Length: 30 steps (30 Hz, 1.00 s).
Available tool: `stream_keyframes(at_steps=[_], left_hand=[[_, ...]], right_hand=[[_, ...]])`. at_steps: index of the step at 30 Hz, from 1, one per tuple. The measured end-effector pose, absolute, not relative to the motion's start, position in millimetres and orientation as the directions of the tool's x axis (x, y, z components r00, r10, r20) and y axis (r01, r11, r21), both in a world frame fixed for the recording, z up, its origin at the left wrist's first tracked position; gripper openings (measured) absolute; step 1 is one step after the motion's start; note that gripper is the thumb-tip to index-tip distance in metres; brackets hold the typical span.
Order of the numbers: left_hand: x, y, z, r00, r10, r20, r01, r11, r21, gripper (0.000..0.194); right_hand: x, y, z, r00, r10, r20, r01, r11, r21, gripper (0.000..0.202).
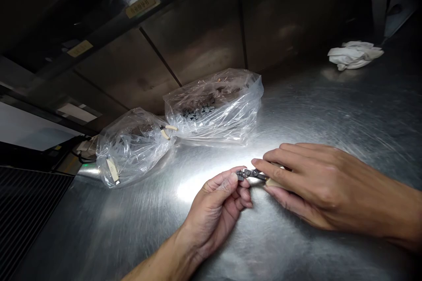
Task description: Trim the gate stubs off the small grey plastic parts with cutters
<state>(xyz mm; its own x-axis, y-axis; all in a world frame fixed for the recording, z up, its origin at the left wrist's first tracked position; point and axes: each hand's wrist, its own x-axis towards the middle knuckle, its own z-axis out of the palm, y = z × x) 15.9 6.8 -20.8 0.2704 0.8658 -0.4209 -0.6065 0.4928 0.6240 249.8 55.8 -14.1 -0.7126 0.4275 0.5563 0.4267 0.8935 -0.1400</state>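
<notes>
Between thumb and fingers, my left hand (219, 204) pinches a small dark part (241, 175) above the metal table (132, 228). My right hand (306, 182) is wrapped round a pair of pliers (255, 174) with cream handles, mostly hidden by the palm. The pliers' dark jaws point left and meet the small part at my left fingertips. Whether the jaws are closed on it is too small to tell.
Beyond my hands lie two clear plastic bags, a larger one (227, 118) with small grey pieces and a smaller one (132, 158). Cream-handled pliers (169, 128) rest between them. A cream object (113, 170) is at the left bag. A crumpled white cloth (354, 55) lies at the back right.
</notes>
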Motion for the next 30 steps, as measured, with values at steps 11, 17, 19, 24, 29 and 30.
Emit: stream_keyframes(at_steps=[11,17,19,24,29,30], left_hand=[[17.1,7.9,-18.7,0.236,0.871,-0.432,-0.611,0.478,0.631,0.03],[18.6,8.7,-17.5,0.235,0.87,-0.433,-0.621,0.477,0.622,0.028],[18.4,9.0,-17.4,0.231,0.867,-0.441,-0.622,0.48,0.619,0.029],[18.0,7.5,-17.9,0.226,0.871,-0.436,-0.63,0.472,0.617,0.02],[18.1,6.9,-18.6,0.226,0.871,-0.437,-0.64,0.471,0.607,0.024],[18.0,7.0,-18.6,0.225,0.87,-0.438,-0.641,0.471,0.606,0.025]], right_hand=[[247.0,54.6,-12.5,-0.722,0.397,0.567,0.441,0.895,-0.065,0.026],[245.9,54.1,-11.4,-0.74,0.377,0.557,0.438,0.898,-0.026,0.028],[245.9,53.4,-11.5,-0.738,0.386,0.553,0.434,0.899,-0.048,0.029],[247.7,52.9,-10.8,-0.714,0.422,0.559,0.419,0.897,-0.141,0.029],[247.9,53.6,-13.1,-0.691,0.447,0.568,0.417,0.888,-0.191,0.024],[247.5,53.8,-13.9,-0.688,0.446,0.573,0.42,0.888,-0.187,0.024]])
